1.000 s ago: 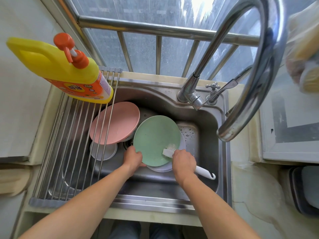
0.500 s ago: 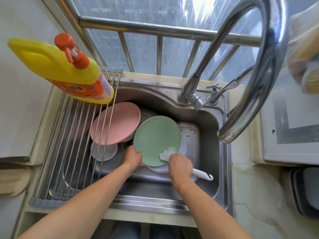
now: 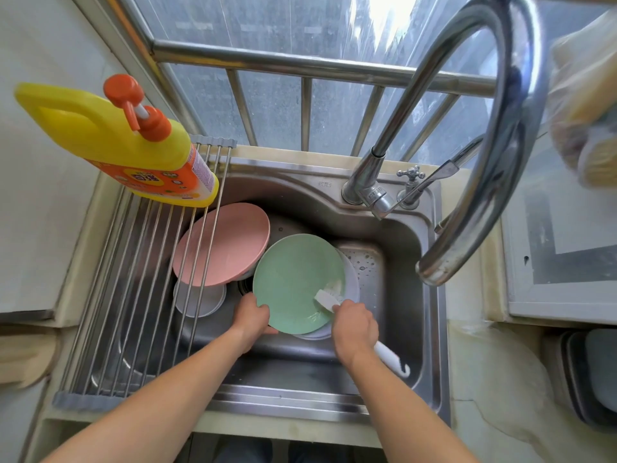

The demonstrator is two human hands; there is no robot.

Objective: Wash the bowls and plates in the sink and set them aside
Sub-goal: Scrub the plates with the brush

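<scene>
Both forearms reach forward and down from the bottom of the view into the steel sink [image 3: 410, 228], converging on a green plate [image 3: 295, 282] held above the basin's centre. The left hand [image 3: 252, 317] grips the plate's rim at about 8 o'clock on the plate, thumb curled over the upper face, the other fingers hidden underneath; the wrist is bent slightly inward and the forearm runs out toward 7 o'clock. The right hand [image 3: 354, 325] is closed in a fist around the white handle of a dish brush [image 3: 329, 297], knuckles up, at about 4 o'clock on the plate. The brush head lies on the plate's face near its right edge, with pale suds around it; the hooked tail of the handle juts out behind the hand toward 4 o'clock.

Under the green plate a white plate [image 3: 350, 282] shows along its right and lower edge. A pink plate [image 3: 222, 243] sits tilted at 10 o'clock from the green one, partly beneath the bars of a roll-up drying rack [image 3: 133, 295] that spans the sink's left side. Below the pink plate, a white bowl [image 3: 200, 300] rests in the basin. A yellow detergent bottle [image 3: 127, 145] with an orange pump stands on the rack's far end at 10 o'clock. The curved faucet [image 3: 484, 162] arches over at 2 o'clock
</scene>
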